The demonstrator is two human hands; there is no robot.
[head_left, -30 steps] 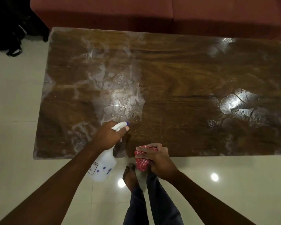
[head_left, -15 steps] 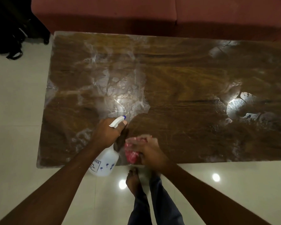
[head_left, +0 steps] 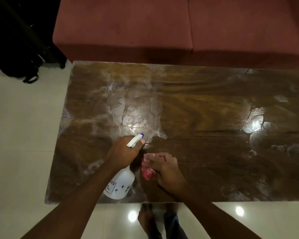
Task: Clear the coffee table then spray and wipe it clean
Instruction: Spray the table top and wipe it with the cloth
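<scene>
Head view, from left to right. At the far left, a black fabric bag (head_left: 24,66) lies on the pale glossy tiled floor (head_left: 24,135). Next to it stands the brown wooden bench with a shiny top (head_left: 205,109), and the left half of this top carries a whitish wet film of spray (head_left: 133,114).

Over the near left part of the bench, the left grip (head_left: 123,152) is closed around the neck of the white plastic spray bottle with small blue marks (head_left: 121,185). The bottle is tilted, its base is toward the person, and its blue-tipped nozzle (head_left: 141,134) points away over the wet film.

Just beside it, the right grip (head_left: 166,171) holds the bunched red checked cloth (head_left: 147,173) down on the bench near the front edge. Its fingers are blurred.

Below the bench edge one bare foot (head_left: 145,219) stands on the floor. More to the right, a second wet patch (head_left: 255,125) shines on the wood. Behind the bench stands the dark red upholstered sofa (head_left: 162,31).
</scene>
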